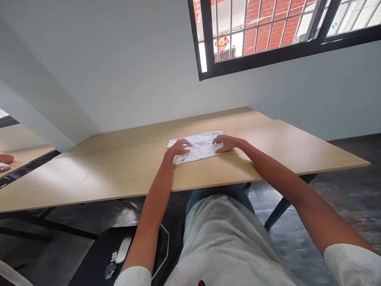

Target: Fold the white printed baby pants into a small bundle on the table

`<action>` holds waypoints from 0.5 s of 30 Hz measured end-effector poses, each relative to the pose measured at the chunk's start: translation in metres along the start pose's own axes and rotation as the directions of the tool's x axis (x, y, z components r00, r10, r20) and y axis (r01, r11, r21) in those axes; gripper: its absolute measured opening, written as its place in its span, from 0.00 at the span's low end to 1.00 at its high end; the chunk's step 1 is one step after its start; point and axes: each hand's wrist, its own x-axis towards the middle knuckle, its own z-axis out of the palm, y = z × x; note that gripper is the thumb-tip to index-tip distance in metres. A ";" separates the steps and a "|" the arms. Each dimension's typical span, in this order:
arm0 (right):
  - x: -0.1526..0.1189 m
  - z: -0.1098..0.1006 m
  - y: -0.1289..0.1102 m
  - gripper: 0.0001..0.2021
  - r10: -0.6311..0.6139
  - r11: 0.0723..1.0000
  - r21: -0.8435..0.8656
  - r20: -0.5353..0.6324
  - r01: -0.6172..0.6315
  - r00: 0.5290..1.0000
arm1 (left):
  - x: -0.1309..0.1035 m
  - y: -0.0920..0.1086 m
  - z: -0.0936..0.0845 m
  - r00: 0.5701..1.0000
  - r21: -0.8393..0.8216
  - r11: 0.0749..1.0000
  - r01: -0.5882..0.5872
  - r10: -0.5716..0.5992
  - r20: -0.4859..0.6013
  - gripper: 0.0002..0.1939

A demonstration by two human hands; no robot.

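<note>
A white cloth [197, 153] with small dark printed motifs lies on the wooden table in front of me. It is spread in a roughly rectangular shape, with wrinkles and a slit-like fold across its middle. My left hand [179, 147] rests on its left part, thumb and fingers apart and pointing inward. On the right part sits my right hand [225, 143], its fingers curved and the thumb apart from them. Both hands touch the cloth from above. Whether any fabric is pinched under the fingertips is hidden.
The light wooden table [119, 171] has its front edge close to my body. Behind it are a pale wall and a barred window [262, 28]. At lower left, a black chair seat [92, 258] holds a metal wristwatch [110, 266] and a white oblong device [123, 249]; a white cable hangs nearby.
</note>
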 end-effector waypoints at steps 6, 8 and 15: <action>-0.018 -0.018 0.027 0.35 0.069 0.994 0.082 0.097 -0.077 0.993 | 0.005 0.031 0.012 0.983 -0.009 0.988 -0.156 0.156 0.099 0.21; -0.018 -0.018 0.031 0.29 0.077 0.993 0.080 0.069 -0.083 0.995 | 0.008 0.038 0.020 0.975 0.005 0.980 -0.201 0.200 0.096 0.23; -0.011 -0.011 0.024 0.10 0.074 0.993 0.103 -0.086 -0.065 0.994 | 0.013 0.058 0.044 0.951 0.029 0.951 -0.309 0.309 0.007 0.12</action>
